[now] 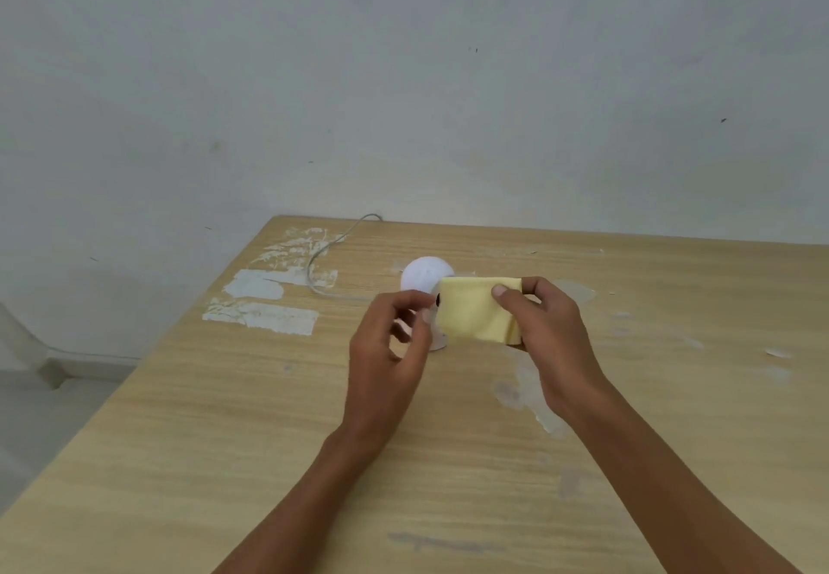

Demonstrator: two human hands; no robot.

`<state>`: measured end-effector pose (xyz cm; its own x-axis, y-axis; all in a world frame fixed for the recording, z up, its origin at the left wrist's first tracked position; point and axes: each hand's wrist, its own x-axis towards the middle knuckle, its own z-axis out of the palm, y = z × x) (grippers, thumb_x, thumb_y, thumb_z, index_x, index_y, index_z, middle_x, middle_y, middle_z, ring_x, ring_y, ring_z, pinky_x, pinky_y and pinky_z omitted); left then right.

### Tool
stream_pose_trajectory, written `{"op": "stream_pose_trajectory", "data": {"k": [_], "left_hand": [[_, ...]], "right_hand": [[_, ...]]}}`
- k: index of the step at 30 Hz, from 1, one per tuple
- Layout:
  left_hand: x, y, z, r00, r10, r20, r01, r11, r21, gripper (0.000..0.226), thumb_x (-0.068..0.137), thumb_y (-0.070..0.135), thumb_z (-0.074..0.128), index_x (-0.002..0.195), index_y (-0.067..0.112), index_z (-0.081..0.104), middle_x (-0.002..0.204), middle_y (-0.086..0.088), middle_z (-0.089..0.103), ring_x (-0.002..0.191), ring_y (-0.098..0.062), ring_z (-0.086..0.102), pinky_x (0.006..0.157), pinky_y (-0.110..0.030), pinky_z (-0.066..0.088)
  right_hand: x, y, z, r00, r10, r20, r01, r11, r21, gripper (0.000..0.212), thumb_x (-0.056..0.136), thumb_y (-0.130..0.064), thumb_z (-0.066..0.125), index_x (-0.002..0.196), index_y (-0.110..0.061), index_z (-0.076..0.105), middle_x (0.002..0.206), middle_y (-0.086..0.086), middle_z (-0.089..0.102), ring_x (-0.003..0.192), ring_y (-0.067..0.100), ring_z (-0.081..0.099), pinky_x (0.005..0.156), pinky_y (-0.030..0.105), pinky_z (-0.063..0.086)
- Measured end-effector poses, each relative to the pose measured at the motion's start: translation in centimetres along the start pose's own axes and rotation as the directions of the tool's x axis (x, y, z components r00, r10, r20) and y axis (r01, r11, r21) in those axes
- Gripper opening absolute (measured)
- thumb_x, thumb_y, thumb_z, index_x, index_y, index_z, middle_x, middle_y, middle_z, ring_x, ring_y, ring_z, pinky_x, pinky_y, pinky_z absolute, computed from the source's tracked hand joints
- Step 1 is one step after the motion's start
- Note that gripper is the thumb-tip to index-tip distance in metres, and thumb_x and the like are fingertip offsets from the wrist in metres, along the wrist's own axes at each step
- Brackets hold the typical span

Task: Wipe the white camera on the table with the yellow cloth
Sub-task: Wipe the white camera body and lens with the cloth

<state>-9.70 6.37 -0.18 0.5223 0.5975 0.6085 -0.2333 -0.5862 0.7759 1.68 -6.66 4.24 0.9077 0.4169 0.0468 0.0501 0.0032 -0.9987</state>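
Mid-worktop (448, 461), the white camera (424, 275) looks light and tippy; left hand (390, 353) half-curled at its base. Right hand (545, 331) pinches the soft folded yellow cloth (473, 313) against it. I'd steady the base.

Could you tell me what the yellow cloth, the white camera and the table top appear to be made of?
The yellow cloth looks like thin, soft matte fabric, perhaps microfibre: it folds limply in the right hand. The white camera seems smooth plastic, its rounded shell evenly bright. The table looks like wood-grain laminate or veneer, streaked and matte, with whitish residue patches.
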Motion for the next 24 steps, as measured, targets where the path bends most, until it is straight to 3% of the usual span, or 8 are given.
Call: {"op": "stream_pose_trajectory", "data": {"k": [2,5,12,14,18,20,24], "left_hand": [[-0.6,0.8,0.7,0.997,-0.022,0.076,0.024,0.999,-0.028,0.019,0.098,0.01,0.068,0.116,0.016,0.069,0.109,0.008,0.071,0.097,-0.013,0.069,0.076,-0.023,0.055],[-1.1,1.7,1.4,0.978,-0.158,0.133,0.175,0.976,-0.129,0.032,0.095,0.023,0.073,0.126,0.021,0.065,0.117,0.011,0.072,0.107,-0.012,0.071,0.086,-0.024,0.059],[-0.8,1.8,1.0,0.92,-0.28,0.274,0.366,0.865,-0.344,0.029,0.098,0.015,0.068,0.126,0.022,0.064,0.102,-0.005,0.079,0.096,-0.017,0.077,0.082,-0.027,0.06],[-0.5,1.6,0.6,0.913,-0.327,0.242,0.394,0.86,-0.325,0.031,0.1,0.02,0.065,0.13,0.026,0.058,0.095,-0.008,0.079,0.091,-0.019,0.077,0.079,-0.031,0.061],[0.7,-0.1,-0.5,0.948,-0.319,-0.006,0.314,0.937,-0.156,0.015,0.102,0.029,0.062,0.117,0.029,0.062,0.086,0.007,0.072,0.081,-0.004,0.069,0.074,-0.03,0.053],[1.5,-1.1,-0.9,0.961,-0.276,-0.037,0.274,0.961,-0.048,0.024,0.098,0.029,0.068,0.122,0.03,0.061,0.101,0.012,0.067,0.092,0.0,0.064,0.078,-0.023,0.049],[2.3,-3.2,-0.9,0.966,-0.234,0.108,0.228,0.971,0.072,0.056,0.095,0.036,0.072,0.147,0.029,0.051,0.144,0.019,0.055,0.129,-0.004,0.055,0.103,-0.025,0.048]], "right_hand": [[-1.0,-0.2,0.3,0.996,0.004,0.085,-0.006,1.0,0.023,0.009,0.094,-0.026,0.066,0.099,-0.019,0.07,0.088,-0.001,0.078,0.089,0.024,0.072,0.087,0.043,0.056],[-1.9,-0.5,0.5,0.98,0.012,0.199,-0.023,0.998,0.053,0.013,0.096,-0.024,0.064,0.102,-0.018,0.073,0.101,0.008,0.078,0.101,0.031,0.073,0.094,0.047,0.056],[-2.0,-0.2,0.2,0.956,-0.02,0.293,0.004,0.998,0.056,0.014,0.095,-0.02,0.066,0.105,-0.015,0.074,0.104,0.01,0.077,0.104,0.03,0.071,0.094,0.042,0.055],[-1.6,0.1,0.3,0.976,-0.035,0.217,0.023,0.998,0.056,0.013,0.095,-0.018,0.067,0.104,-0.015,0.074,0.101,0.009,0.077,0.1,0.029,0.072,0.088,0.041,0.058],[0.0,0.6,0.4,0.981,-0.191,0.03,0.193,0.972,-0.133,0.015,0.093,-0.016,0.069,0.106,-0.023,0.069,0.091,0.002,0.073,0.076,0.009,0.066,0.063,0.016,0.051],[0.8,0.7,0.8,0.958,-0.286,-0.002,0.278,0.934,-0.225,0.014,0.093,-0.016,0.068,0.106,-0.023,0.066,0.089,-0.007,0.069,0.072,0.003,0.062,0.06,0.014,0.048],[2.6,0.2,2.1,0.894,-0.448,-0.021,0.415,0.844,-0.341,0.012,0.094,-0.011,0.064,0.099,-0.019,0.07,0.086,-0.012,0.069,0.076,0.003,0.062,0.062,0.009,0.042]]}}
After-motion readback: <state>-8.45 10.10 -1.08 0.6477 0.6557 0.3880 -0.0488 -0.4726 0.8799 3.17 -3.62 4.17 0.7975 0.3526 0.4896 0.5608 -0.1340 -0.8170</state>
